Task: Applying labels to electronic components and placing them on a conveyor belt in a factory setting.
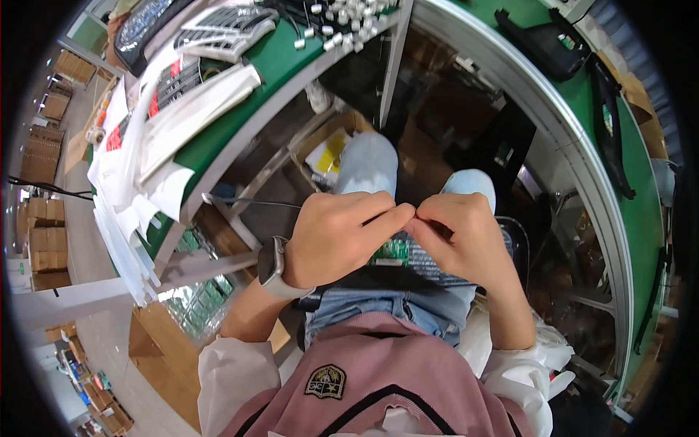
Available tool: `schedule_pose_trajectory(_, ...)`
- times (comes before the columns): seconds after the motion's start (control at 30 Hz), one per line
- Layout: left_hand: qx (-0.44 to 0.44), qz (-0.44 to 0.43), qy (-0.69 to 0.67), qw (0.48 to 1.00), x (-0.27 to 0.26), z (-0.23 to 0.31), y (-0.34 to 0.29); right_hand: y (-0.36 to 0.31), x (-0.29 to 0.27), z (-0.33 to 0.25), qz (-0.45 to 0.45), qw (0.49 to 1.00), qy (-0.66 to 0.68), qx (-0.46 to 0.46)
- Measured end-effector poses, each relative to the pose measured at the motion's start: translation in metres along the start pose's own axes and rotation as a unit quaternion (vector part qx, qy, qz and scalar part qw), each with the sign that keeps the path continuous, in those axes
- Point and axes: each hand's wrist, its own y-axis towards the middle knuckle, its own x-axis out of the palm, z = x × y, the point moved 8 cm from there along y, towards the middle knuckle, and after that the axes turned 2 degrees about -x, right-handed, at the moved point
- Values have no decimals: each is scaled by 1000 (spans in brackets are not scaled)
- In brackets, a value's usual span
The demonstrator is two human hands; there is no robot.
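Above my lap, my left hand (346,237) and my right hand (462,233) meet at the fingertips, both closed in a pinch. A thin dark cable (251,200) with a pale tip runs from the left into my left hand, where the fingers hide it. Whatever my right fingertips hold is too small or hidden to make out. Just below the hands, a green circuit board (393,251) lies on my lap, partly covered by them. Beside it shows a dark, pale-marked surface (429,264).
A green bench (287,65) at the left carries white sheets (196,120), grey slatted parts (226,30) and small white pieces (349,18). Black plastic panels (557,51) lie on the right bench (644,240). Below left stands a cardboard box (164,364) near bagged circuit boards (200,309).
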Motion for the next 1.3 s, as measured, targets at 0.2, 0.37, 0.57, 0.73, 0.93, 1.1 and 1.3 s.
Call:
schedule_pose_trajectory(0.2, 56, -52, 91, 993, 58, -17, -61, -54, 88, 43, 27, 996, -18, 88)
schedule_pose_trajectory(0.37, -26, -158, 57, 985, 94, -58, -111, -92, 131, 84, -54, 984, 60, 156)
schedule_pose_trajectory(0.57, -96, -186, 53, 976, 114, -83, -115, -120, 112, 125, -4, 967, -94, 236)
schedule_pose_trajectory(0.73, -37, -205, 45, 977, 114, -77, -108, -115, 111, 111, 37, 970, -143, 190)
schedule_pose_trajectory(0.93, 36, -264, 135, 954, 126, -70, -103, -115, 123, 113, 24, 963, -195, 187)
schedule_pose_trajectory(1.1, 93, -313, 227, 918, 136, -60, -100, -112, 127, 111, 19, 962, -209, 173)
schedule_pose_trajectory(1.3, 227, -220, 150, 937, 139, -50, -92, -119, 129, 108, 4, 953, -249, 170)
